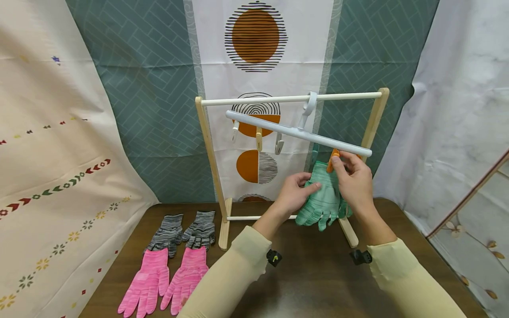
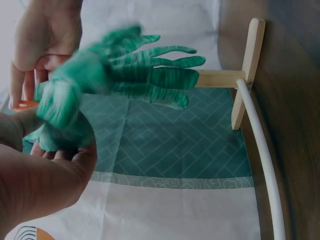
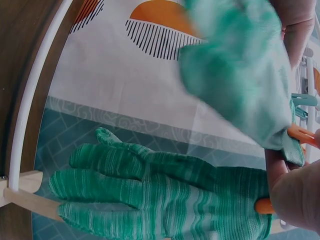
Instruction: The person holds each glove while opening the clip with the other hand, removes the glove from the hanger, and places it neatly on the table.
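Note:
A light grey clip hanger (image 1: 274, 127) hooks over the rack's top bar and tilts down to the right. Below its low end is a green striped glove (image 1: 324, 201), fingers downward. My left hand (image 1: 292, 194) grips this glove from the left, thumb in front and fingers behind. At the glove's cuff, my right hand (image 1: 355, 182) pinches an orange clip (image 1: 332, 160). The right wrist view shows a second green glove (image 3: 160, 195) hanging beside it, with another orange clip (image 3: 263, 206) on its cuff. The held glove is blurred in both wrist views.
White, yellow and grey clips (image 1: 279, 144) dangle from the hanger's left half; a teal clip (image 1: 315, 153) is nearer the glove. The wooden rack (image 1: 208, 150) stands on a brown table (image 1: 306, 274). Pink gloves (image 1: 148, 278) and grey gloves (image 1: 166, 232) lie at left.

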A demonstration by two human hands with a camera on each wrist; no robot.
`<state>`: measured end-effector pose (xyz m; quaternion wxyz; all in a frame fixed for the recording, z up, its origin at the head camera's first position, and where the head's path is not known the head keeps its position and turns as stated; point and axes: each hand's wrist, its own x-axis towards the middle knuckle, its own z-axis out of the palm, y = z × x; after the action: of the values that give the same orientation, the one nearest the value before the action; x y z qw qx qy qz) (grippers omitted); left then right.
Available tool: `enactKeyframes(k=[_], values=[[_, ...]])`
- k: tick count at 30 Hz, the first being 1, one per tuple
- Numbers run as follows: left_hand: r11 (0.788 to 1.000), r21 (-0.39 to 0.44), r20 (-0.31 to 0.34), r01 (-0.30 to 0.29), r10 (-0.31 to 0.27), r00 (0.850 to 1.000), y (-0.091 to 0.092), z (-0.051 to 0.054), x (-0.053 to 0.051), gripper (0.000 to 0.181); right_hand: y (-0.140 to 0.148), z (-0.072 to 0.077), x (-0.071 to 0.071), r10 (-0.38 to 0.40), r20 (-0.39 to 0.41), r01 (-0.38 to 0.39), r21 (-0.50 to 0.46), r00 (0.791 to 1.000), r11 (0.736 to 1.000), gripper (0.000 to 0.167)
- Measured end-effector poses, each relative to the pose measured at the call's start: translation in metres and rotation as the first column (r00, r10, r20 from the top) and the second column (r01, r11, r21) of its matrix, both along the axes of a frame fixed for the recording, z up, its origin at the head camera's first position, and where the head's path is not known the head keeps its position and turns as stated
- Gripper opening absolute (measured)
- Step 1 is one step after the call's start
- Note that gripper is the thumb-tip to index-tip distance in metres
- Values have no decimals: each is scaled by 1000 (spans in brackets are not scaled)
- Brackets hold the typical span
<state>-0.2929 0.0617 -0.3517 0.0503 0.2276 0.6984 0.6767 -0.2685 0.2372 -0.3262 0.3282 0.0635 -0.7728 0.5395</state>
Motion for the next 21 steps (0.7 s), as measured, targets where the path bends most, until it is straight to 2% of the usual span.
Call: enactKeyframes(k=[5, 11, 21], values=[[1000, 3, 14, 6, -6, 1000, 0, -1, 1, 31, -2, 1, 1, 37, -6, -38, -74, 999, 997, 45], [1000, -3, 21, 6, -6, 1000, 2, 0, 3, 32, -5, 3, 1, 71, -54, -80, -172, 996, 982, 42], [1000, -21, 44, -4, 5, 999, 2, -1, 2, 34, -5, 5, 0, 81, -58, -91, -205, 995, 975, 40]])
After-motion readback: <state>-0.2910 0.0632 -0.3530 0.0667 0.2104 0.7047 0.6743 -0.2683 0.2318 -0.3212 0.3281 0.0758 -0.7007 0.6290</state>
